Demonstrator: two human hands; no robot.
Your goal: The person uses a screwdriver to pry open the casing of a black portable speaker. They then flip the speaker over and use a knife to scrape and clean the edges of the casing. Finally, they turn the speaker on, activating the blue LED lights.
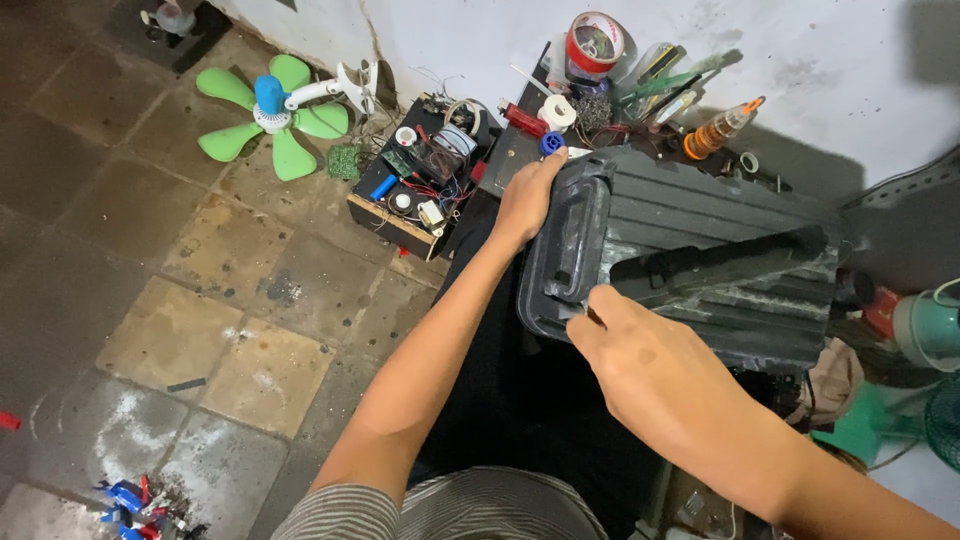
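A dark grey ribbed plastic case [700,250] with a recessed handle lies tilted in front of me. My left hand [525,198] grips its far upper-left corner. At the near lower edge my right hand [650,365] holds it, fingers curled against the rim next to the handle. Both hands are on the case.
A green fan blade with a white and blue hub [275,115] lies on the tiled floor. Beside it sits an open box of electronic parts and wires [420,175]. Tape rolls [593,45], tools and an orange bottle [720,128] crowd the wall. A teal fan [925,330] stands at right.
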